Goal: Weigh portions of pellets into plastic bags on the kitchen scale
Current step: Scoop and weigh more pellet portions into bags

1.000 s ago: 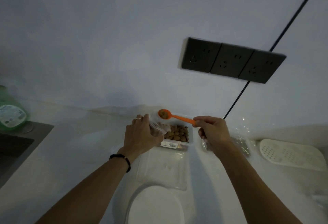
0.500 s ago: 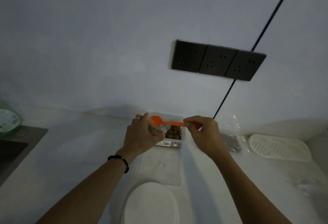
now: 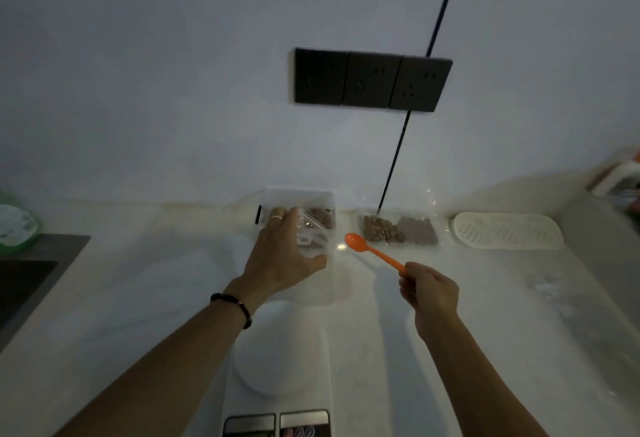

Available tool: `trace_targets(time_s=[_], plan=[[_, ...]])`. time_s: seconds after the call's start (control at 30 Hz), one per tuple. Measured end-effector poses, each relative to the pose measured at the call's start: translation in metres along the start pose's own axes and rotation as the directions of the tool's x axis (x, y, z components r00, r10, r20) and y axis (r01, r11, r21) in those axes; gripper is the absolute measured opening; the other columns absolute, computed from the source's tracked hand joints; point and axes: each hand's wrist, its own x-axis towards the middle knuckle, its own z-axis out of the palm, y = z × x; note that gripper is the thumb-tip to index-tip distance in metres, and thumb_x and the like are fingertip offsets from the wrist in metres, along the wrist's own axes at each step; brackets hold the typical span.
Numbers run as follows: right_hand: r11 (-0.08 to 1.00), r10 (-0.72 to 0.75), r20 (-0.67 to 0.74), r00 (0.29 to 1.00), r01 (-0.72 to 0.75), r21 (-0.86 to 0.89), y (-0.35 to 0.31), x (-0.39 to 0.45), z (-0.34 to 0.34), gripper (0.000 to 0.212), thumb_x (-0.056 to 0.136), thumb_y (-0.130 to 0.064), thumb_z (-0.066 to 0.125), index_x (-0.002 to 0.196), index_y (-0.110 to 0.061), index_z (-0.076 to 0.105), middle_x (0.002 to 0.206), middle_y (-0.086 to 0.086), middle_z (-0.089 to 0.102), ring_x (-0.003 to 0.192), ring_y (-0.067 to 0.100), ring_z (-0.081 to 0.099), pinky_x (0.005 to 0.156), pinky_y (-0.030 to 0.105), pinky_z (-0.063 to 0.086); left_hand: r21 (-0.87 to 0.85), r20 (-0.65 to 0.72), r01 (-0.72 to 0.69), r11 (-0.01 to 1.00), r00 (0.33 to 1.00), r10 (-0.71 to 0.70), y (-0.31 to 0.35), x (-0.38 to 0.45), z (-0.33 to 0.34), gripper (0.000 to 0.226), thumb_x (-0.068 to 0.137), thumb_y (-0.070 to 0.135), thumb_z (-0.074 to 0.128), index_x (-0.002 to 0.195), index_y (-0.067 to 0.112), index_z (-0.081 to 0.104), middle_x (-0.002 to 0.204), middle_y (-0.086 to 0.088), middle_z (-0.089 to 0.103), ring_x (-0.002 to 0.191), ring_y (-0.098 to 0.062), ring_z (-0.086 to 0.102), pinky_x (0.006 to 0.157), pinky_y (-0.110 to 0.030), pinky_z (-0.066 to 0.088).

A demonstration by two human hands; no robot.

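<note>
My left hand (image 3: 284, 256) grips a small clear plastic bag (image 3: 311, 234) with a few pellets in it, held in front of the clear pellet box (image 3: 299, 199) by the wall. My right hand (image 3: 427, 289) pinches the handle of an orange spoon (image 3: 372, 249); its bowl looks empty and points toward the box. The white kitchen scale (image 3: 280, 364) lies near me, between my forearms, with nothing on its round platform. Filled bags of pellets (image 3: 398, 228) lie to the right of the box.
A clear lid (image 3: 311, 293) lies flat between box and scale. A white perforated tray (image 3: 505, 230) sits at the right. A dark sink (image 3: 31, 274) and a green bottle (image 3: 17, 223) are at the left. Black wall sockets (image 3: 370, 80) hang above.
The spoon has left the bag's mouth and swung down to the right, now empty. My left hand holds the bag in about the same place. The view has tilted down, showing more of the scale.
</note>
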Motion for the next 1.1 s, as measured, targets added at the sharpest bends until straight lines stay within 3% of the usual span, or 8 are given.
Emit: trace_targets(time_s=[0.3,0.4,0.47,0.53,0.6,0.7,0.9,1.1], plan=[[0.972,-0.005,0.035,0.999,0.013,-0.236,0.058,-0.013,-0.059,0.01,0.086,-0.003,0.062,0.086,-0.004,0.072,0.076,0.012,0.067,0.076,0.027,0.064,0.072,0.035,0.056,0.271,0.329,-0.08,0.959,0.944,-0.014,0.033,-0.059,0.013,0.102,0.063,0.064,0.065,0.145,0.023,0.022,0.144,-0.004,0.031,0.124,-0.024,0.044,0.098,-0.048,0.045],[0.718,-0.213,0.087,0.973,0.216,-0.662,0.074,-0.018,-0.062,0.016,0.087,-0.016,0.06,0.094,-0.014,0.075,0.093,0.007,0.068,0.099,0.031,0.059,0.083,0.034,0.047,0.311,0.388,-0.149,0.939,0.922,0.018,0.036,-0.073,0.021,0.1,0.071,0.058,0.069,0.149,0.017,0.02,0.141,-0.005,0.029,0.121,-0.026,0.042,0.1,-0.039,0.042],[0.568,-0.397,0.165,0.903,0.383,-0.729,0.075,-0.026,-0.059,0.018,0.088,-0.026,0.059,0.093,-0.018,0.074,0.098,0.005,0.067,0.101,0.028,0.057,0.085,0.036,0.046,0.321,0.419,-0.189,0.928,0.907,0.04,0.04,-0.08,0.024,0.101,0.073,0.056,0.07,0.149,0.015,0.019,0.139,-0.005,0.028,0.119,-0.026,0.041,0.099,-0.035,0.041],[0.638,-0.408,0.316,0.857,0.515,-0.572,0.068,-0.037,-0.05,0.025,0.092,-0.029,0.055,0.084,-0.013,0.072,0.085,0.002,0.069,0.082,0.018,0.062,0.075,0.032,0.05,0.326,0.45,-0.219,0.92,0.891,0.053,0.039,-0.083,0.028,0.103,0.073,0.056,0.071,0.151,0.015,0.017,0.141,-0.005,0.027,0.122,-0.024,0.038,0.101,-0.034,0.037],[0.777,-0.26,0.471,0.843,0.472,-0.416,0.056,-0.047,-0.038,0.029,0.096,-0.03,0.053,0.084,-0.01,0.071,0.077,0.0,0.07,0.068,0.014,0.064,0.065,0.028,0.053,0.326,0.463,-0.255,0.91,0.883,0.082,0.038,-0.083,0.032,0.105,0.073,0.057,0.07,0.152,0.015,0.015,0.142,-0.004,0.028,0.123,-0.023,0.036,0.102,-0.032,0.035],[0.821,-0.137,0.58,0.803,0.419,-0.387,0.049,-0.046,-0.028,0.014,0.092,-0.019,0.061,0.096,-0.01,0.071,0.084,0.008,0.071,0.066,0.016,0.068,0.059,0.021,0.056,0.288,0.453,-0.299,0.91,0.88,0.146,0.035,-0.082,0.04,0.108,0.072,0.057,0.071,0.153,0.016,0.012,0.143,-0.002,0.03,0.125,-0.019,0.033,0.102,-0.03,0.031],[0.841,-0.088,0.447,0.89,0.307,-0.446,0.057,-0.041,-0.021,0.011,0.091,-0.004,0.059,0.092,-0.001,0.069,0.081,0.016,0.068,0.059,0.019,0.061,0.057,0.027,0.055,0.272,0.509,-0.288,0.918,0.853,0.117,-0.001,-0.085,0.029,0.116,0.069,0.061,0.074,0.153,0.019,0.006,0.152,-0.005,0.025,0.135,-0.021,0.03,0.112,-0.034,0.025],[0.823,-0.046,0.368,0.929,0.243,-0.513,0.069,-0.046,-0.004,0.017,0.089,0.005,0.05,0.093,0.004,0.066,0.081,0.016,0.066,0.06,0.02,0.057,0.053,0.026,0.05,0.268,0.494,-0.234,0.935,0.866,0.076,-0.044,-0.091,0.01,0.118,0.064,0.066,0.074,0.153,0.019,0.013,0.132,-0.002,0.045,0.115,-0.019,0.045,0.103,-0.032,0.034]])
